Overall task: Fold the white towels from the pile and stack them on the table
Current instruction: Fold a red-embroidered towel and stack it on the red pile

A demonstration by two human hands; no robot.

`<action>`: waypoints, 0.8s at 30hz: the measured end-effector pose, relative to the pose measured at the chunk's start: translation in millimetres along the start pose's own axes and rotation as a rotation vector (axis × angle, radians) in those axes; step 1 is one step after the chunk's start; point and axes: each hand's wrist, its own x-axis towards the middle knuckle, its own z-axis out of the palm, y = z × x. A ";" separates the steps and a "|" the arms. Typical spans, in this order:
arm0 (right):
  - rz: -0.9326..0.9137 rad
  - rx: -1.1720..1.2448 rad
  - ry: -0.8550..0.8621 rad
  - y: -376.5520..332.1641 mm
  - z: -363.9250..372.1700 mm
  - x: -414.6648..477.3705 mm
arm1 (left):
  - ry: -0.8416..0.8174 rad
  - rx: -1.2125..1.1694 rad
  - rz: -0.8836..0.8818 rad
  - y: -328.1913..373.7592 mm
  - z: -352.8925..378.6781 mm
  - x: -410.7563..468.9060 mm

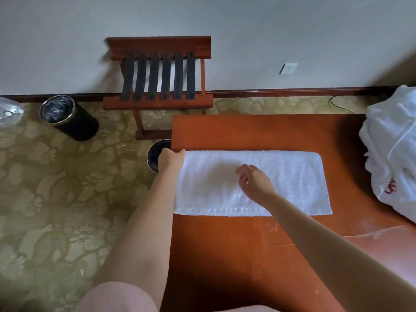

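Note:
A white towel (290, 176) lies flat as a long rectangle across the reddish-brown table (247, 129). My left hand (172, 159) grips the towel's far left corner at the table's left edge. Over the towel's middle hovers my right hand (255, 182), fingers curled loosely, and I cannot tell whether it pinches the cloth. A pile of white towels (391, 152) sits at the table's right side, with a red mark on its lower part.
A wooden luggage rack (162, 75) with black straps stands against the wall behind the table. A black bin (67, 118) stands on the patterned carpet at left. Another black bin (156, 155) sits just beyond my left hand beside the table.

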 end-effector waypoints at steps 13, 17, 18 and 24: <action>0.104 -0.083 -0.110 5.9 10.4 11.7 | 0.114 -0.050 0.113 -16.6 -4.5 3.6; 0.037 -0.065 0.010 5.0 10.7 5.8 | 0.399 0.290 0.483 -2.1 10.1 -32.9; -0.026 -0.059 0.105 3.9 11.2 3.5 | 0.397 0.300 0.608 0.2 19.2 -45.2; -0.244 -0.201 0.154 21.6 22.1 1.9 | 0.076 0.474 0.688 -42.1 76.7 -92.7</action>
